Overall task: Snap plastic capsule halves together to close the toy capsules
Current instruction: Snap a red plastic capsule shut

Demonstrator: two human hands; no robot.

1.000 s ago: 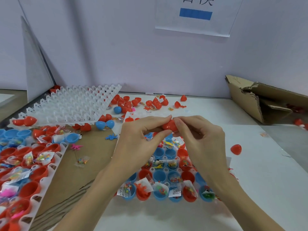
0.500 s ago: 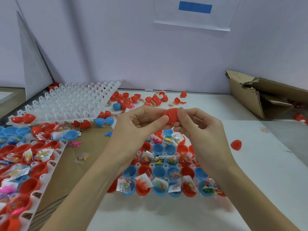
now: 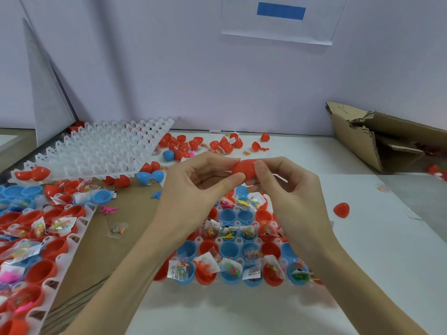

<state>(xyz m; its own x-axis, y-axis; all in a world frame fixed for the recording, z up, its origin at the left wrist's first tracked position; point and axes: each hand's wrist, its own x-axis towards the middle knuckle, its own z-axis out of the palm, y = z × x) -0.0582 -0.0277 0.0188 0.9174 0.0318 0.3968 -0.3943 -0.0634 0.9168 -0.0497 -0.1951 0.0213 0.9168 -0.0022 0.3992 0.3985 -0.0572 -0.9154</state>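
Left hand (image 3: 193, 189) and right hand (image 3: 285, 189) both pinch the red capsule (image 3: 243, 168); align rims squarely, then press ends evenly.

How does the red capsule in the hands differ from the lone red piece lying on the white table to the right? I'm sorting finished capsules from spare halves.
The red plastic capsule is held above the tray, pinched by the left hand and right hand; the lone red plastic piece lies untouched on the white table. The capsule looks elongated; the lone piece looks shorter and rounder. Both are the same glossy red.
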